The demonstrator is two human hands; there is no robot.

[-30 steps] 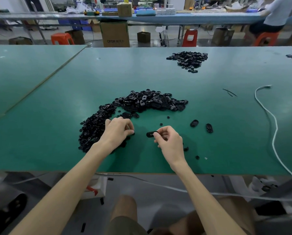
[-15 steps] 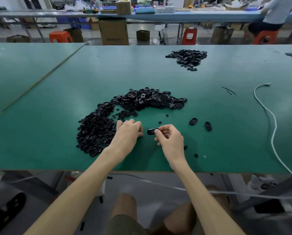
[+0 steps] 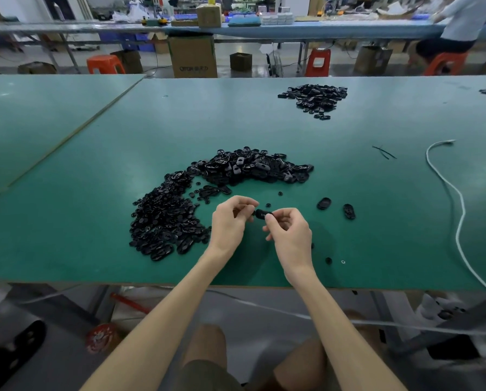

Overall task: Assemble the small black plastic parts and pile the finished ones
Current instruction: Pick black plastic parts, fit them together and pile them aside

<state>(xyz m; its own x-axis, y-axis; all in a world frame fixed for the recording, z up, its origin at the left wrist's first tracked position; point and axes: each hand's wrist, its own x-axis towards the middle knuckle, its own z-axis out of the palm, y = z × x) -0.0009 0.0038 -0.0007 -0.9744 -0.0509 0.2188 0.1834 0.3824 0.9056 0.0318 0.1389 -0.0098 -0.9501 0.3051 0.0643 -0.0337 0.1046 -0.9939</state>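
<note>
Head view: a curved heap of black parts [image 3: 208, 198] sits mid-frame on the green table [image 3: 95, 165], with a smaller pile [image 3: 313, 98] upper right and a white cable [image 3: 459, 210] far right. Lower centre, the right fingers [image 3: 270, 217] pinch a black part [image 3: 262, 213]. The left fingers [image 3: 247, 203] pinch a small black piece [image 3: 237, 213] at its left end.

I log a factory assembly floor: long green worktables [image 3: 264, 131], heaped black parts [image 3: 253, 167], cartons [image 3: 192, 56], plastic stools [image 3: 105, 64] behind.
</note>
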